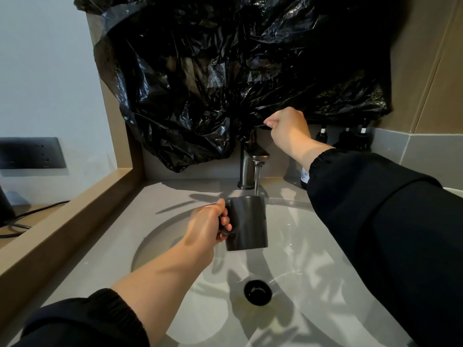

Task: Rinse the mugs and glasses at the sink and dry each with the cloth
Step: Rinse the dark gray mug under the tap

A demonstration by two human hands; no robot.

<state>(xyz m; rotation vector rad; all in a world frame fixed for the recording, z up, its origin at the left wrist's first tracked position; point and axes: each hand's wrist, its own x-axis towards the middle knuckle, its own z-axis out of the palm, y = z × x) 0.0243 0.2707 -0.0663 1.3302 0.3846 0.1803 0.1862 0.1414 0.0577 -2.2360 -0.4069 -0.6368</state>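
Observation:
My left hand (pixel 209 225) grips the handle of a black mug (pixel 248 222) and holds it upright over the white sink basin (pixel 308 246). Water runs from the dark metal tap (pixel 248 166) in a thin stream (pixel 257 180) into the mug's far rim. My right hand (pixel 288 126) reaches behind the tap with its fingers pinched on the thin tap lever (pixel 260 125). No cloth or glasses show in this view.
Crumpled black plastic sheeting (pixel 225 71) hangs over the wall behind the tap. Dark pump bottles (pixel 350 139) stand at the back right. A black drain (pixel 258 292) sits in the basin. A wooden ledge (pixel 75 211) runs along the left, with cables and a wall socket panel (pixel 30 152) beyond.

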